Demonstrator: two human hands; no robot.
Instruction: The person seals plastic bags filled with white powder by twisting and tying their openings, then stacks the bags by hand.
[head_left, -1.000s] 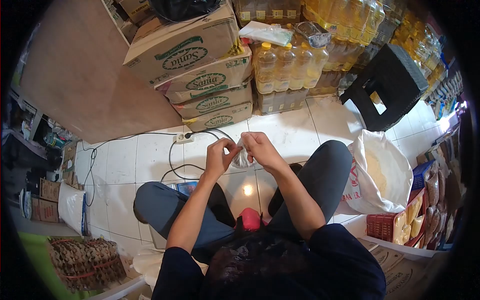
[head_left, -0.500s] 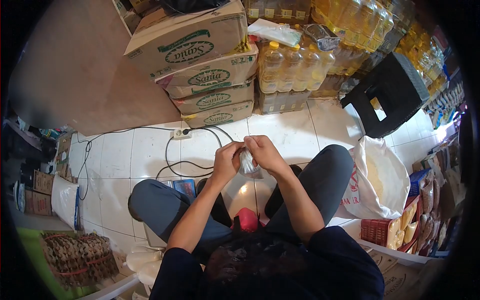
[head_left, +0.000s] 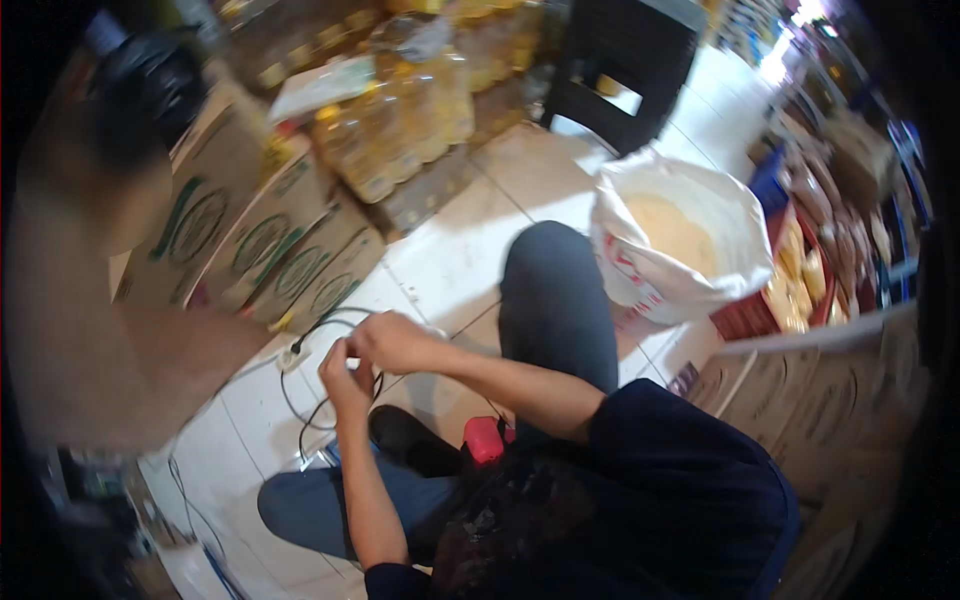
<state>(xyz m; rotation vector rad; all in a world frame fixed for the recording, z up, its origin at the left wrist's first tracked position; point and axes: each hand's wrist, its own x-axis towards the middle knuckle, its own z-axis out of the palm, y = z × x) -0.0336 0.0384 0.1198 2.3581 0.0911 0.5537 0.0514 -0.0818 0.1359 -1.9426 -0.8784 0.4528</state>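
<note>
My left hand [head_left: 347, 382] and my right hand [head_left: 397, 343] meet in front of my knees, fingertips pinched together. A small whitish bit of a plastic bag [head_left: 354, 365] shows between the fingers; the rest of it is hidden behind my hands. Below them a black cable [head_left: 283, 392] loops on the tiled floor, running from a power socket [head_left: 291, 358]. To the right, beyond my knee, stands an open white sack [head_left: 745, 265] with pale grainy contents.
Cardboard cartons [head_left: 205, 220] are stacked at the left, beside packs of yellow oil bottles [head_left: 400, 130]. A black stool [head_left: 640, 50] stands behind the sack. A red basket [head_left: 742, 322] with yellow packets is at the right. A pink object [head_left: 485, 440] lies near my lap.
My view has turned to the right and tilted, so the sack sits nearer the middle. My hands stay together; the small plastic bag that hung below them is now mostly hidden.
</note>
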